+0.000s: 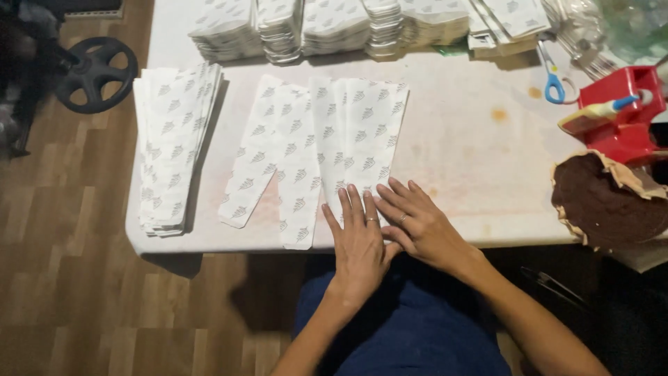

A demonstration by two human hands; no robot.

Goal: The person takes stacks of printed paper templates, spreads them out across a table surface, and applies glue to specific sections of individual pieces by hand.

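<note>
Seen from the head camera, looking down at a white table point(473, 139), two bare hands lie flat side by side at the near edge. The left hand point(358, 237) is open, palm down, fingers spread and pressing on the lower end of a fan of long white pouches point(313, 146) printed with a small grey leaf pattern. The right hand point(417, 223) is also open and flat, its fingers touching the left hand and resting on the bottom of the rightmost pouch; neither hand grips anything. The fanned pouches lie in the middle of the table, overlapping, their near ends reaching the table edge. To the left, a separate stack of the same pouches point(174, 146) sits near the table's left edge. Along the far edge stand rows of bundled pouches point(313, 28). At the right are blue-handled scissors point(553, 80), a red machine point(623, 115) and a paper bag of dark brown powder point(605, 202). A black wheel point(94, 73) lies on the wooden floor point(69, 278) at the left. The person wears dark blue clothing point(410, 327).
</note>
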